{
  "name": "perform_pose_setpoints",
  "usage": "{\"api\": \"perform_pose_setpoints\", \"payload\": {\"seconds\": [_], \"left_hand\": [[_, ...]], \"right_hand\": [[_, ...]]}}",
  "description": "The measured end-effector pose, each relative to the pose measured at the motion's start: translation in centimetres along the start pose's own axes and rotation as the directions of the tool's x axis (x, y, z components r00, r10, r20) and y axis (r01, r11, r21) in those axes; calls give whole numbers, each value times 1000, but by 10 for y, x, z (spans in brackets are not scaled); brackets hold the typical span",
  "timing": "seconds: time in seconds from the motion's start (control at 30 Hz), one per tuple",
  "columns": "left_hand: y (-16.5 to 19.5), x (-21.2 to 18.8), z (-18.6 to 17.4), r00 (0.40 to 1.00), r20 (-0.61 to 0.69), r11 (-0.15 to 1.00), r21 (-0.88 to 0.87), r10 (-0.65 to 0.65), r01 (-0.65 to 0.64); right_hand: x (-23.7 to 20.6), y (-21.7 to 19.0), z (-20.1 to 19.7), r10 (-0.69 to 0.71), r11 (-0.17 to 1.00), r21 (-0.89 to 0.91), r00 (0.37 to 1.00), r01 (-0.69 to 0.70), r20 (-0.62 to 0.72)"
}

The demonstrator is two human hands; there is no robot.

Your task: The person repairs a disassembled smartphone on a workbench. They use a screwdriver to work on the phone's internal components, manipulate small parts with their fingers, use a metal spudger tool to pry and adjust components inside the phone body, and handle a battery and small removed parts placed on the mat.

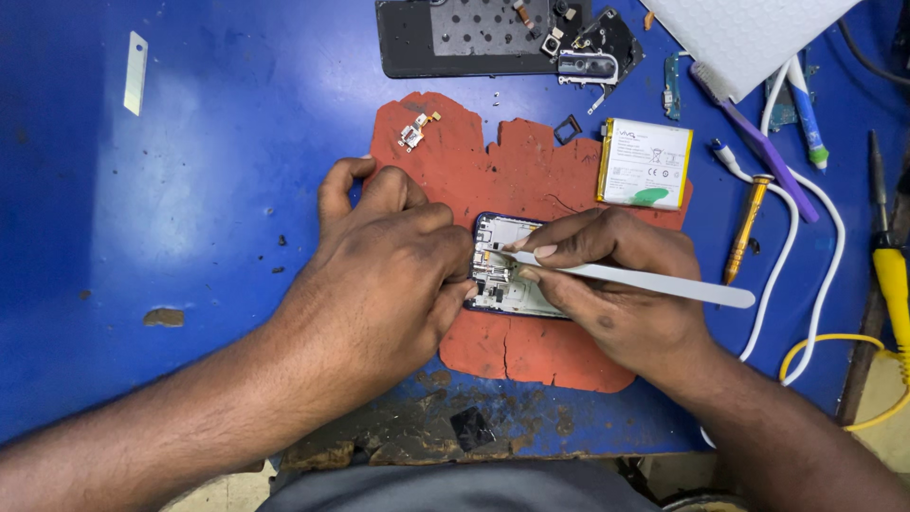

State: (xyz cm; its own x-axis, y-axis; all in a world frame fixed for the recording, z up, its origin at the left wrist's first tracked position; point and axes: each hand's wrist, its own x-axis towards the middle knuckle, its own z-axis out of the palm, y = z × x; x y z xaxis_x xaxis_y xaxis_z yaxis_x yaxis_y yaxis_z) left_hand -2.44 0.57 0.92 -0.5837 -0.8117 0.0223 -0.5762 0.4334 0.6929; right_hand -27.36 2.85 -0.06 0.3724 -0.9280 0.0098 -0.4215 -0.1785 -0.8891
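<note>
A blue worktable (190, 190) carries a torn orange mat (531, 171), and on the mat lies an opened phone body (507, 275) with its inner parts showing, just left of a white flat battery (645, 163) and below a dark back cover (464, 38) at the table's far edge. The left hand (389, 256) rests curled against the phone's left end, fingers pressed together, while the right hand (616, 275) pinches a slim grey pry tool (645, 282) whose tip touches the phone's interior
</note>
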Motion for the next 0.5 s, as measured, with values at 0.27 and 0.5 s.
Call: {"api": "perform_pose_setpoints", "payload": {"seconds": [0.27, 0.5], "left_hand": [[1, -1, -1, 1000, 0, 1000, -13, -12, 12], [2, 0, 1, 1000, -14, 1000, 5, 1, -1]], "right_hand": [[1, 1, -1, 19, 1000, -13, 1000, -20, -11], [-1, -1, -1, -3, 1000, 9, 1000, 3, -16]]}}
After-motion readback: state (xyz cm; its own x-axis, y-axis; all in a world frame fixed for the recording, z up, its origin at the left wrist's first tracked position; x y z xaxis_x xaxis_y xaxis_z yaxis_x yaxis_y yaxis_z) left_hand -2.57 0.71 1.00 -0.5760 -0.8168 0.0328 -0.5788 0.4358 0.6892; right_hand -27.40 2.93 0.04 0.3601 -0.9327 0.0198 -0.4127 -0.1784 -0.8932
